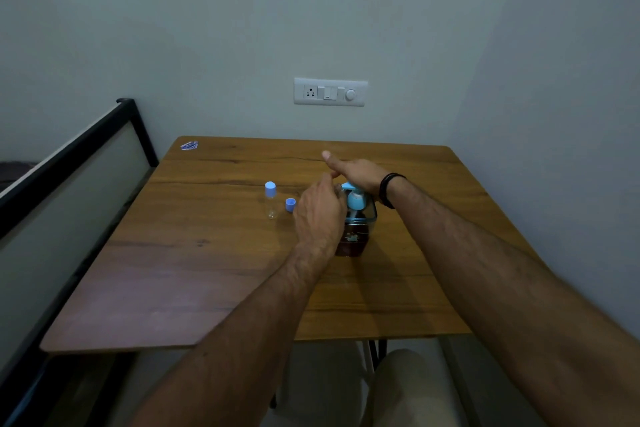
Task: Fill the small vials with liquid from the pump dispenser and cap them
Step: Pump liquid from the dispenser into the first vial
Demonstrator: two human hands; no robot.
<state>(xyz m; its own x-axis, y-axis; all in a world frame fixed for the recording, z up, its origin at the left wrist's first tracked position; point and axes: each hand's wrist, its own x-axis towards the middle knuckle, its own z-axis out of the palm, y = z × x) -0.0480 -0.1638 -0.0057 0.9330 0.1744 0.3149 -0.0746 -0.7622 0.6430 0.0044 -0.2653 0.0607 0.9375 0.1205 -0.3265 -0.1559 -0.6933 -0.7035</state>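
Observation:
A pump dispenser (355, 218) with a light-blue pump head and dark liquid stands mid-table. My right hand (360, 172) lies flat on top of the pump head, fingers straight and pointing left. My left hand (320, 211) is curled just left of the spout, holding something at the nozzle; a vial there is hidden behind the hand. A clear capped vial (270, 199) with a blue cap stands upright to the left. A loose blue cap (290, 205) lies on the table between that vial and my left hand.
The wooden table (207, 270) stands against a grey wall with a switch panel (330, 92). A small sticker (189, 146) sits at the far left corner. A black-framed panel (69, 163) runs along the left side. My knee (408, 388) shows below the front edge.

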